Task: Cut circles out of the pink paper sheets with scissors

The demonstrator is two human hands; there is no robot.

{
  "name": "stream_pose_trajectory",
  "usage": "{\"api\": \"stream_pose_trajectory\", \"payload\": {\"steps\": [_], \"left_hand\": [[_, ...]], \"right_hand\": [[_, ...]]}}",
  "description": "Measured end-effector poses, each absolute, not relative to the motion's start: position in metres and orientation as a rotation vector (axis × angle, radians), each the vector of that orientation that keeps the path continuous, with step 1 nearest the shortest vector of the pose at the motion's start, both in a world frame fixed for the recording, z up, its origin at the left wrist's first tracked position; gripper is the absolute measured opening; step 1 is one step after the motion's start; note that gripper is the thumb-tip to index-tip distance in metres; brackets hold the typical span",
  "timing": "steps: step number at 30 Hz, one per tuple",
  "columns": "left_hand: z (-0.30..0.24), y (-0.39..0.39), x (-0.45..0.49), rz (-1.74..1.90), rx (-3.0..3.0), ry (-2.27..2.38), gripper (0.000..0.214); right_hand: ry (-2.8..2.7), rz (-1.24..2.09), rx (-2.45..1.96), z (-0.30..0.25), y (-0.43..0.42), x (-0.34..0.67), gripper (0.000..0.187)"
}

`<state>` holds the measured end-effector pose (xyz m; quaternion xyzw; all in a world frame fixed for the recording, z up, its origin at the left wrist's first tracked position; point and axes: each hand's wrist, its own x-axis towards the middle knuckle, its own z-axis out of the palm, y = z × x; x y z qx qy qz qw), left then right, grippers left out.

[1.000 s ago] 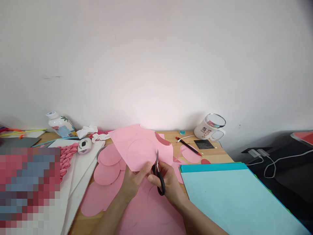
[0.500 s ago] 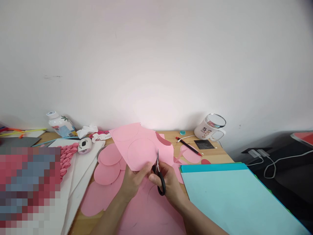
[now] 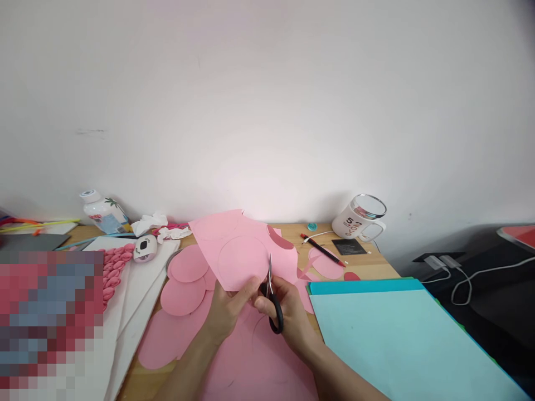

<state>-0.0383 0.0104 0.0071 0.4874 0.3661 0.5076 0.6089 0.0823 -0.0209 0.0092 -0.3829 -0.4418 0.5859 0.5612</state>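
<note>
A sheet of pink paper (image 3: 240, 257) with pencilled circles is raised above the table, its lower edge pinched in my left hand (image 3: 230, 305). My right hand (image 3: 288, 312) is closed around black-handled scissors (image 3: 274, 309). Their blades point away from me and lie at the paper, along the right side of a drawn circle. Several cut pink paper circles (image 3: 183, 297) lie to the left of the sheet, partly overlapping. Another pink sheet (image 3: 259, 367) with faint pencil lines lies under my wrists.
To the right are a stack of light blue sheets (image 3: 388, 323), a white mug (image 3: 355, 220), a black and red pencil (image 3: 324, 250) and a dark card (image 3: 349, 247). On the left are a bottle (image 3: 105, 213), crumpled tissue (image 3: 149, 223) and a small white device (image 3: 145, 248).
The raised pink sheet has shifted very slightly to the right at its upper left edge. My hands and the scissors stay in nearly the same place.
</note>
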Motion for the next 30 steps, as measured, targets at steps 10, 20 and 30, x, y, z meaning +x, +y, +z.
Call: {"api": "stream_pose_trajectory", "payload": {"steps": [10, 20, 30], "left_hand": [[0.013, 0.010, -0.036, 1.193, 1.045, 0.809, 0.019], [0.018, 0.009, -0.034, 1.161, 1.098, 0.797, 0.030], [0.012, 0.009, -0.034, 1.146, 1.037, 0.794, 0.022]], "right_hand": [[-1.085, 1.355, -0.973, 0.009, -0.020, 0.083, 0.030], [-1.090, 1.361, -0.998, 0.013, -0.021, 0.082, 0.036], [-1.104, 1.340, -1.063, 0.004, -0.022, 0.082, 0.035]]}}
